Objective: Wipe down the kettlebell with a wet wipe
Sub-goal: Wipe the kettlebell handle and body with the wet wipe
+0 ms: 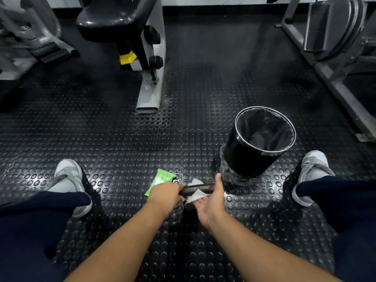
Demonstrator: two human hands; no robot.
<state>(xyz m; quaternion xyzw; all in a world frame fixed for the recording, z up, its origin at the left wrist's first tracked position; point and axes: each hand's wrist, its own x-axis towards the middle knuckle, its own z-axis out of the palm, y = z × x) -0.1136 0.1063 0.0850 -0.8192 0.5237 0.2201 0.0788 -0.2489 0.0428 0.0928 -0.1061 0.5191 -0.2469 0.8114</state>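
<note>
Left hand (165, 193) clamps the kettlebell handle (200, 188); right hand (211, 202), fingers apart, presses the wet wipe (196, 196) there. The body likely remains.

A black wastebasket (244, 159) with a liner stands on the studded rubber floor (101, 135); grey gym machines (149, 92) stand beyond it.

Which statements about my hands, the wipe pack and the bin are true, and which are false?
1. The left hand grips the kettlebell handle. True.
2. The right hand holds the green wipe pack. False: it touches the wet wipe on the handle; the pack lies on the floor.
3. The black bin stands beyond the right hand. True.
4. The bin has a lid on. False: its top is open.
</note>
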